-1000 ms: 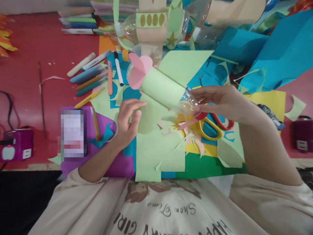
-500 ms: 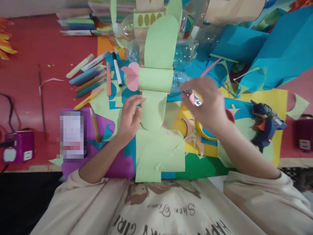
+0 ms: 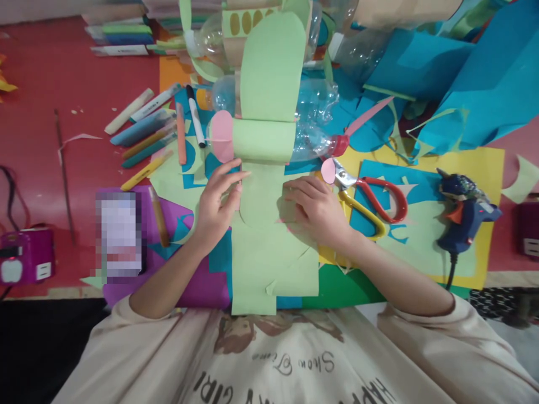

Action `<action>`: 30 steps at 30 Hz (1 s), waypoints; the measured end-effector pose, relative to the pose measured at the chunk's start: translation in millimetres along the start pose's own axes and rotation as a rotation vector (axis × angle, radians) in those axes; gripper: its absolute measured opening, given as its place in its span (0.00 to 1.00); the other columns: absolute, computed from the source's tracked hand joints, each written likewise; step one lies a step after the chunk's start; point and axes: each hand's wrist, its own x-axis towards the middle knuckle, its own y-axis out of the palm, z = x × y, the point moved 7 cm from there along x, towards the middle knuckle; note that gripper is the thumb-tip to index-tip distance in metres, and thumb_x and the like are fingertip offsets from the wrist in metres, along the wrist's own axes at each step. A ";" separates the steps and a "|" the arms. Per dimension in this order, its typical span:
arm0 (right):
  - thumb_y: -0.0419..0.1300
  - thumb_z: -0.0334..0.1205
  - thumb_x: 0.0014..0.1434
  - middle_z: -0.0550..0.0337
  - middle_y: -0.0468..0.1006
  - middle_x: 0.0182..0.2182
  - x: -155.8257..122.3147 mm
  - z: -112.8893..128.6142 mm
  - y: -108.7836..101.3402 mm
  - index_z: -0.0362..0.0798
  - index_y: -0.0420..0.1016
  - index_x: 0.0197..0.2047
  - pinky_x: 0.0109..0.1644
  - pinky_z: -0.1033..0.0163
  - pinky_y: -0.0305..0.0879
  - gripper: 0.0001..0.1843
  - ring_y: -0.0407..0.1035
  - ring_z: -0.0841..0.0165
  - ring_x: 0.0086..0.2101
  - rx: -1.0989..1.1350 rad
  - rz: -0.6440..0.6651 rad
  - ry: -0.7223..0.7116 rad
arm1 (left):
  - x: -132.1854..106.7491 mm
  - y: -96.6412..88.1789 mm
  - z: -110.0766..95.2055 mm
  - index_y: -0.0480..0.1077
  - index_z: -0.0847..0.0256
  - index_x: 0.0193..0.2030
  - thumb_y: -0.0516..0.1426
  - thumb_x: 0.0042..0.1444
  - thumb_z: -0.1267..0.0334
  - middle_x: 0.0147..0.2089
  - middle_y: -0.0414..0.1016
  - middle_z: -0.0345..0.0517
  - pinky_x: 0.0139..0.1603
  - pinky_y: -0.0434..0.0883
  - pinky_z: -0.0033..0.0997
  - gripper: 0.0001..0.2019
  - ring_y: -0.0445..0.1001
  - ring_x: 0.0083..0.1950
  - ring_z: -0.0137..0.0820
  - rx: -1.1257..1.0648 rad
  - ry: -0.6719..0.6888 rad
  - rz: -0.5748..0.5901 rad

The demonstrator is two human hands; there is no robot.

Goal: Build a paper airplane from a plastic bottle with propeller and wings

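Note:
A light green paper strip with a rounded lower end hangs down from a clear plastic bottle wrapped in a green paper band. My left hand rests at the strip's left edge, its fingers stretched out and the thumb a little apart. At the right edge, my right hand touches the paper with loosely bent fingers, holding nothing I can see. A pink paper piece covers the bottle's left end; a red cap is on its right end. Below lies a larger green sheet.
Scissors with red and yellow handles lie right of my right hand. Farther right is a blue glue gun. Several markers and a phone are at left. More bottles and blue sheets stand behind.
My right hand has moved down and left from beside the bottle's right end to the strip's edge, uncovering the scissors and red cap. My left hand stays by the strip.

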 end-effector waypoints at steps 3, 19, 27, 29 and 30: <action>0.47 0.25 0.55 0.50 0.80 0.47 -0.4 0.6 -2.2 0.47 0.75 0.41 0.54 0.47 0.69 0.18 0.71 0.58 0.51 0.147 0.001 0.012 | 0.1 -1.9 7.4 0.73 0.54 0.51 0.50 0.65 0.50 0.57 0.69 0.50 0.53 0.75 0.35 0.16 0.70 0.60 0.37 0.014 -0.031 -0.033; 0.47 0.30 0.61 0.50 0.80 0.44 -5.6 24.9 10.4 0.46 0.76 0.47 0.55 0.46 0.68 0.18 0.70 0.57 0.50 0.046 0.264 -0.234 | -1.9 -1.6 7.9 0.76 0.49 0.51 0.52 0.64 0.53 0.53 0.78 0.40 0.57 0.74 0.38 0.15 0.76 0.56 0.36 -0.629 -0.035 -0.146; 0.50 0.30 0.62 0.46 0.80 0.46 -7.3 15.5 -13.6 0.43 0.77 0.44 0.54 0.46 0.70 0.15 0.72 0.55 0.50 0.086 0.283 -0.180 | -6.1 1.8 14.1 0.75 0.54 0.51 0.49 0.65 0.50 0.53 0.78 0.43 0.53 0.75 0.34 0.18 0.78 0.51 0.34 -0.553 -0.131 -0.096; 0.49 0.29 0.62 0.47 0.80 0.45 -10.0 11.1 -27.5 0.43 0.77 0.45 0.51 0.49 0.73 0.16 0.75 0.58 0.46 0.082 0.272 -0.130 | -7.3 3.5 10.5 0.75 0.56 0.50 0.49 0.64 0.47 0.51 0.79 0.45 0.52 0.75 0.34 0.21 0.78 0.50 0.35 -0.482 -0.146 -0.028; 0.49 0.29 0.61 0.49 0.81 0.44 -11.8 7.6 -35.8 0.45 0.77 0.44 0.48 0.52 0.75 0.16 0.76 0.60 0.44 0.085 0.264 -0.099 | -7.7 3.9 8.0 0.75 0.57 0.49 0.49 0.64 0.46 0.49 0.80 0.46 0.51 0.75 0.33 0.22 0.78 0.49 0.35 -0.435 -0.153 0.001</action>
